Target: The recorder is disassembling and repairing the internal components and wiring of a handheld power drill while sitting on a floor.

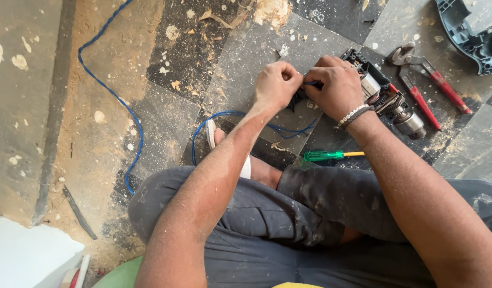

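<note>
Blue thin cable (224,114) meets your hands at the opened grey drill body (382,93) on the floor; left hand (276,85) & right hand (336,85) both pinch its end, drill lying rightward.

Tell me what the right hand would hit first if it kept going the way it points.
The right hand points toward the left hand, so it would probably meet that first; they already look nearly touching over the thin blue cable.

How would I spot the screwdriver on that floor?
Start at the person's right hand over the opened drill. Just below that wrist, beside the knee, lies the screwdriver. Its clear green handle sets it apart from the red-handled pliers.
</note>
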